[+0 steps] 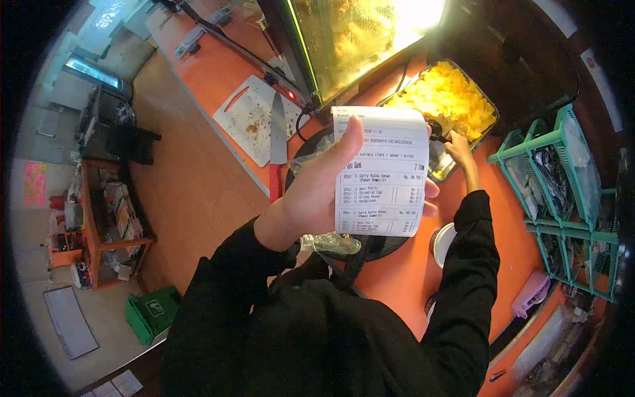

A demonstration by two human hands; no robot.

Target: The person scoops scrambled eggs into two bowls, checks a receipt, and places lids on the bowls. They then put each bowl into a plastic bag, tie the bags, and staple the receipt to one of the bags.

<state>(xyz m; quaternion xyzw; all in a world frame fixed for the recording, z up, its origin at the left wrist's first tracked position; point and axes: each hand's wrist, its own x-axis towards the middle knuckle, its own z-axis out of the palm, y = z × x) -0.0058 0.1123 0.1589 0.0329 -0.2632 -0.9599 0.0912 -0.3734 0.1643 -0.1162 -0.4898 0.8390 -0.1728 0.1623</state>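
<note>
Furthest left of your left fingers, a white cutting board (248, 119) dotted with scraps lay on the orange desk (198, 73). Nearer to them, a knife (278, 132) lay along the board's right edge, its red handle towards you. A careless sweep of your left wrist could have knocked that handle and swung the blade.

Your left hand (319, 177) grasped a long printed receipt (380, 185), thumb pressed across its front and the other fingers behind, two tips showing past the right edge. Only the thumb pinned the bowed paper, so a loosened pinch could have let it slip into the round black vessel (387, 248) below those fingers. The raised sheet also hid part of the tray from your view, which might have led to a misplaced scoop.

Right of the receipt, your right hand (458, 151) was closed around the handle of a dark utensil (436, 128). Just beyond those fingers stood the tray (497, 120), heaped with yellow food (446, 92); with the pile so near the rim, a hasty pull could have spilled some.

Below your right fingers, a white tub (444, 243) sat beside your sleeve (463, 264); touching or not, I could not tell. A leftward elbow swing could have tipped it. Right of those fingers stood teal baskets (546, 162).
</note>
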